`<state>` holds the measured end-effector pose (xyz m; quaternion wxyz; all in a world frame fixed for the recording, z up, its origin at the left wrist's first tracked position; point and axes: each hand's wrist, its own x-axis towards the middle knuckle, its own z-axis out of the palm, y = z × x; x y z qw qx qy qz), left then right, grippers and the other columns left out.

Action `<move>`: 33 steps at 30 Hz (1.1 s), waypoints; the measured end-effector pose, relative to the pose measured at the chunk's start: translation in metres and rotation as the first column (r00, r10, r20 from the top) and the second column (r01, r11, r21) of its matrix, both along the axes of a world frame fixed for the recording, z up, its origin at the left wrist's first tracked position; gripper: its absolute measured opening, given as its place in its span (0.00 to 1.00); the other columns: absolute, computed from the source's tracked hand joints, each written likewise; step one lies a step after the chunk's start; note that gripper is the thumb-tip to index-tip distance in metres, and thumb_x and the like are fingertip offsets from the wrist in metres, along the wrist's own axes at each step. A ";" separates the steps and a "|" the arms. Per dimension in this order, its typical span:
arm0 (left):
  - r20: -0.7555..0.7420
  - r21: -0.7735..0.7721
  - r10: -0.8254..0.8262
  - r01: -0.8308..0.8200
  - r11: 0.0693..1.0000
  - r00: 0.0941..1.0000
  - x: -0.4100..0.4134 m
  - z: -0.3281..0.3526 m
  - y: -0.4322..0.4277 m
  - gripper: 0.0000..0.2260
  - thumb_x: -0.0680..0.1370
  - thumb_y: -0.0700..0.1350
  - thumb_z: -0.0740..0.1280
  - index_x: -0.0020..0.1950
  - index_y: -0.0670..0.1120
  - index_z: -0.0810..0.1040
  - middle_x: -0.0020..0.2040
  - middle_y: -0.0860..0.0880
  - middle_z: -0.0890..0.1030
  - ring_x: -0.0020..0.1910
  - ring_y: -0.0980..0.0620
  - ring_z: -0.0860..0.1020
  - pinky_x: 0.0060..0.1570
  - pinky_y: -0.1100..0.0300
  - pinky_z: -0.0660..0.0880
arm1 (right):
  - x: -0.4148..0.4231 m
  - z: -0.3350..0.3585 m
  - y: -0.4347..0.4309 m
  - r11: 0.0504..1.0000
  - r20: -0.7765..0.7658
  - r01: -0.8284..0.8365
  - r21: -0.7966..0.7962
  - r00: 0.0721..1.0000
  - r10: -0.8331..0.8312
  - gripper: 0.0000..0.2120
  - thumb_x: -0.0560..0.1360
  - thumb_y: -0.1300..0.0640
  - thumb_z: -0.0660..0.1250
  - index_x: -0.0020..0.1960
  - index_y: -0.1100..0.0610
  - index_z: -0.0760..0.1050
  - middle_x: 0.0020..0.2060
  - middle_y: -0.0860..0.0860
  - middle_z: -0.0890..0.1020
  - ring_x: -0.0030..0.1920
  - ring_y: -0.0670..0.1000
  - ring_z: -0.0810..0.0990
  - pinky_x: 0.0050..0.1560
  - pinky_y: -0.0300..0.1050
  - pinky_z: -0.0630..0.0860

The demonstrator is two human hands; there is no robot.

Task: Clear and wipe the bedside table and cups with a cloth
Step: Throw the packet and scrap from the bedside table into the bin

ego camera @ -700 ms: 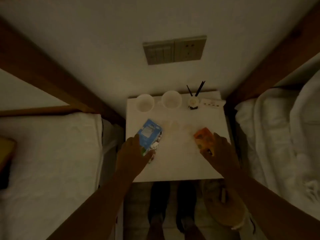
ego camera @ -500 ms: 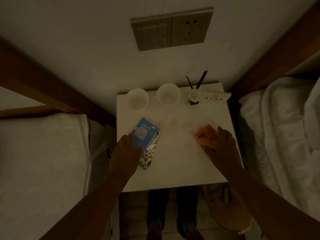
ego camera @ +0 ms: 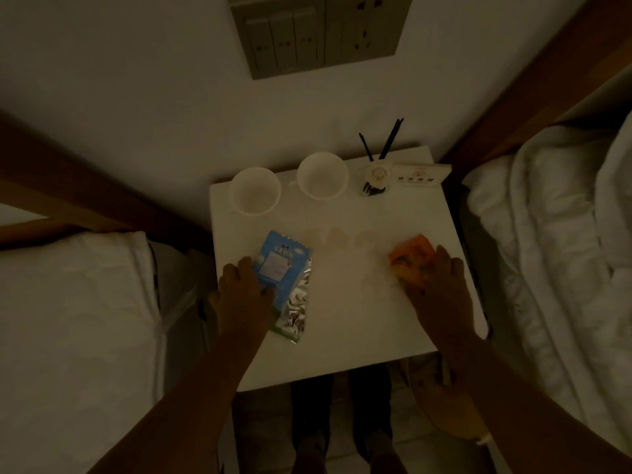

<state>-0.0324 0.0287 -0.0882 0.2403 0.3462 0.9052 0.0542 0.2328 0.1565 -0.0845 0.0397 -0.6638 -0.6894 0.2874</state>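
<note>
Centre frame, white square bedside table (ego camera: 359, 319) | left hand (ego camera: 239, 295) bent over blue foil packet (ego camera: 284, 268), grip we cannot tell | right hand (ego camera: 444, 292) flat on orange wrapper (ego camera: 408, 256) | we judge careless sweeping may topple white cups (ego camera: 254, 193) above.

One square white desk (ego camera: 359, 319). Two round white cups (ego camera: 254, 191) (ego camera: 322, 176). One blue-and-silver foil packet (ego camera: 284, 268). One orange printed packet (ego camera: 408, 256). One small white holder (ego camera: 376, 174), two black sticks (ego camera: 390, 138). One white folded card (ego camera: 419, 174). Two white-sheeted beds (ego camera: 75, 319) (ego camera: 564, 234).
</note>
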 end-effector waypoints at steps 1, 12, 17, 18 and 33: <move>0.052 0.040 0.013 -0.015 0.999 0.999 0.001 0.002 0.000 0.23 0.76 0.48 0.69 0.68 0.43 0.66 0.59 0.40 0.71 0.58 0.38 0.74 0.55 0.43 0.74 | 0.001 0.001 -0.003 0.999 -0.035 0.036 -0.004 0.999 -0.037 0.40 0.72 0.45 0.73 0.75 0.58 0.58 0.63 0.59 0.69 0.58 0.62 0.76 0.50 0.57 0.79; 0.487 0.264 -0.073 -0.067 0.962 0.870 0.060 0.043 -0.011 0.05 0.80 0.38 0.63 0.46 0.46 0.72 0.39 0.52 0.75 0.37 0.61 0.74 0.32 0.75 0.71 | 0.015 0.037 -0.074 0.856 -0.365 0.379 -0.352 0.787 -0.498 0.12 0.81 0.51 0.63 0.55 0.59 0.69 0.45 0.60 0.77 0.40 0.56 0.78 0.38 0.56 0.79; 0.569 0.233 -0.179 0.052 0.971 0.803 0.112 0.058 -0.001 0.05 0.80 0.37 0.63 0.43 0.42 0.73 0.38 0.45 0.75 0.35 0.53 0.73 0.32 0.69 0.69 | 0.043 0.054 -0.102 0.716 -0.406 0.474 -0.512 0.601 -0.688 0.10 0.81 0.54 0.64 0.52 0.61 0.72 0.41 0.60 0.77 0.38 0.55 0.77 0.38 0.47 0.76; 0.578 0.231 -0.204 0.082 0.970 0.790 0.124 0.059 0.000 0.04 0.80 0.38 0.63 0.45 0.40 0.73 0.38 0.43 0.75 0.36 0.51 0.74 0.33 0.63 0.69 | 0.050 0.056 -0.107 0.700 -0.429 0.487 -0.523 0.559 -0.709 0.08 0.81 0.54 0.64 0.49 0.60 0.73 0.40 0.59 0.77 0.38 0.55 0.78 0.40 0.49 0.78; 0.832 -0.017 -0.055 0.124 0.992 0.552 0.314 0.001 -0.020 0.09 0.83 0.50 0.58 0.50 0.54 0.78 0.49 0.48 0.82 0.46 0.52 0.82 0.46 0.55 0.79 | 0.193 0.001 -0.185 0.435 -0.385 0.710 -0.554 0.245 -0.890 0.03 0.77 0.54 0.69 0.50 0.50 0.76 0.49 0.56 0.84 0.46 0.55 0.85 0.48 0.59 0.83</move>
